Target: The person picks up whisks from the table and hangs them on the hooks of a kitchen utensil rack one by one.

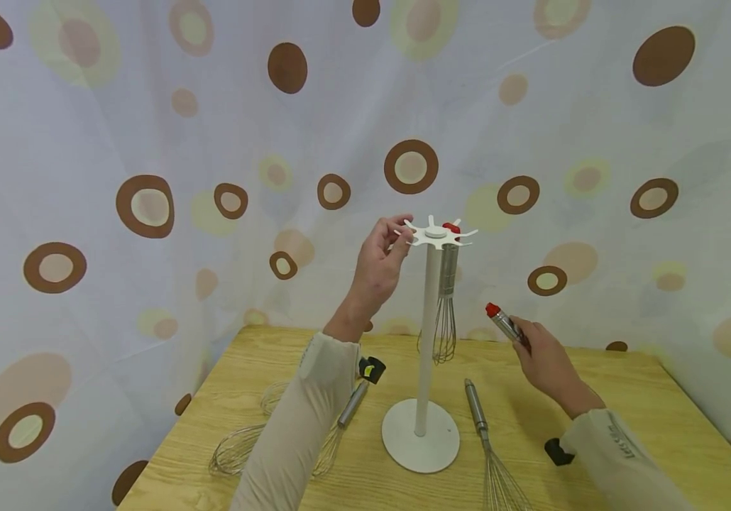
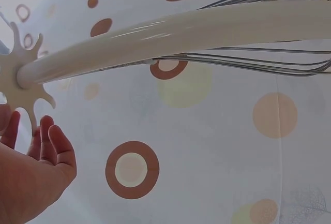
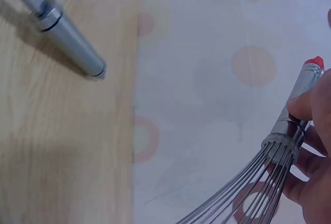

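Note:
A white rack (image 1: pixel 427 355) with a round base and a ring of curved prongs on top stands upright on the table. My left hand (image 1: pixel 378 259) pinches a prong on the left side of that top; in the left wrist view its fingers (image 2: pixel 62 146) curl about the prong. From the far right side of the top hangs a whisk (image 1: pixel 447 273) with a red end. To the right of the rack, my right hand (image 1: pixel 547 362) grips another whisk (image 3: pixel 297 94) by its steel handle, red tip pointing up and wires hanging below.
On the wooden table (image 1: pixel 627 411) a steel whisk (image 1: pixel 477 408) lies right of the base. More whisks lie at the left, one with its handle (image 1: pixel 353 406) toward the rack, partly hidden by my left sleeve. A dotted curtain (image 1: pixel 340 106) hangs behind.

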`<state>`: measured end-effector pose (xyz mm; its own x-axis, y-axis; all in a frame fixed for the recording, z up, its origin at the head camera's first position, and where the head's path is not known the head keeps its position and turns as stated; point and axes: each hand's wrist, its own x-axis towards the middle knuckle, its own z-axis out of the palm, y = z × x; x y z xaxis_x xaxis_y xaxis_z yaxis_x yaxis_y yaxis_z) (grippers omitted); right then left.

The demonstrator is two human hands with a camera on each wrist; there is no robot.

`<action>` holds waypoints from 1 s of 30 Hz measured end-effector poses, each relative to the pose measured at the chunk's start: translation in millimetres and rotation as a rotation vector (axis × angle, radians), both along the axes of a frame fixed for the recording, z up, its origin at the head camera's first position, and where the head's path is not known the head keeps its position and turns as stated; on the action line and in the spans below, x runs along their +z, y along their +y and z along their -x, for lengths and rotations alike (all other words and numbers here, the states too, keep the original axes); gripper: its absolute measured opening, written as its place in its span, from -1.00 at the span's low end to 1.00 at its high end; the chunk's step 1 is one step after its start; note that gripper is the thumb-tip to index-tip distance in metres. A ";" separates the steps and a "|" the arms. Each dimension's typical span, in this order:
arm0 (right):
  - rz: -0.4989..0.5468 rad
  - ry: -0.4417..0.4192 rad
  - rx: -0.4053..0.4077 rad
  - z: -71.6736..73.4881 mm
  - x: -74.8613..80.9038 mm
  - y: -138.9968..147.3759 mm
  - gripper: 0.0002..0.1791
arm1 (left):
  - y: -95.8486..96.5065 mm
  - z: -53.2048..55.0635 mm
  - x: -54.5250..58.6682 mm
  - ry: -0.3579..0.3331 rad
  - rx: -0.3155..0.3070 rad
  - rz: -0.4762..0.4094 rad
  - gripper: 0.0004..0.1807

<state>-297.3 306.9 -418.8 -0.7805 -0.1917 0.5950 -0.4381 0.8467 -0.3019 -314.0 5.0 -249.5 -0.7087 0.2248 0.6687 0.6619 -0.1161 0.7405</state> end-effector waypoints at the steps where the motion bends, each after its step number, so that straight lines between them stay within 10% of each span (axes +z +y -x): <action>1: 0.009 0.012 0.001 -1.0 3.1 -1.6 -0.52 | 0.2 -0.4 -0.2 -0.001 0.003 0.000 -0.86; 30: 0.295 0.188 0.107 -27.7 98.5 -54.0 -0.48 | 7.3 -6.7 -2.7 0.117 0.158 0.032 -0.84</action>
<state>-269.6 252.9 -320.3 -0.6368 -0.0648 0.7683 -0.5906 0.6815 -0.4321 -307.3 12.2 -252.2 -0.6549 0.1392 0.7428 0.7517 0.0187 0.6592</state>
